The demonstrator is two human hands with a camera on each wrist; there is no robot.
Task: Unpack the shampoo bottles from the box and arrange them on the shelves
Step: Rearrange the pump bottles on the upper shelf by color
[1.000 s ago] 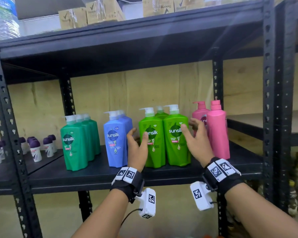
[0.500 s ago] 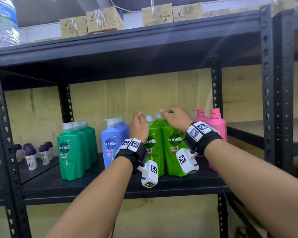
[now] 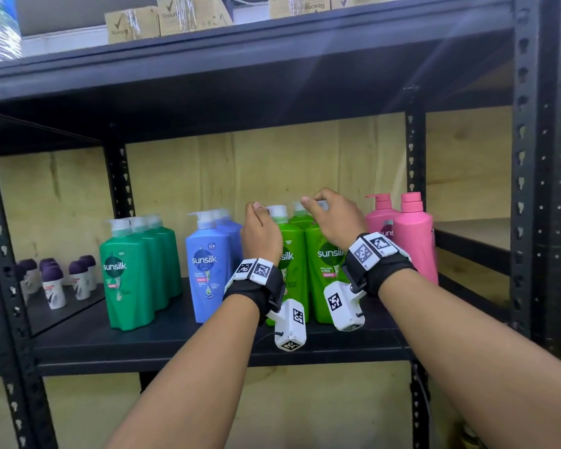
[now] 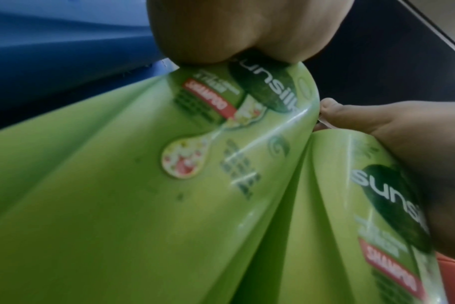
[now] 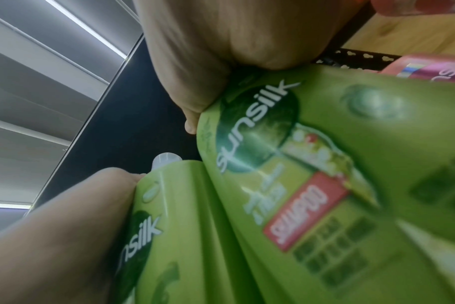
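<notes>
Two light green Sunsilk bottles stand side by side on the black shelf [image 3: 143, 345], between blue bottles [image 3: 211, 267] and pink bottles [image 3: 415, 241]. My left hand [image 3: 260, 222] curls round the pump top of the left light green bottle [image 3: 293, 270]. On the pump of the right light green bottle [image 3: 324, 280] my right hand [image 3: 329, 215] closes from above. The left wrist view shows both bottles close up, the left one [image 4: 143, 185] and the right one [image 4: 351, 205]. Dark green bottles [image 3: 130, 270] stand in a row further left.
Small purple-capped roll-on bottles [image 3: 52, 280] fill the neighbouring shelf at left. Cardboard cartons [image 3: 162, 21] sit on the top shelf. A black upright [image 3: 528, 157] rises at right, with a bare shelf board [image 3: 486, 231] beyond it.
Both hands rose from the sides of the light green bottles to their pump tops. Over the last half second they have barely shifted.
</notes>
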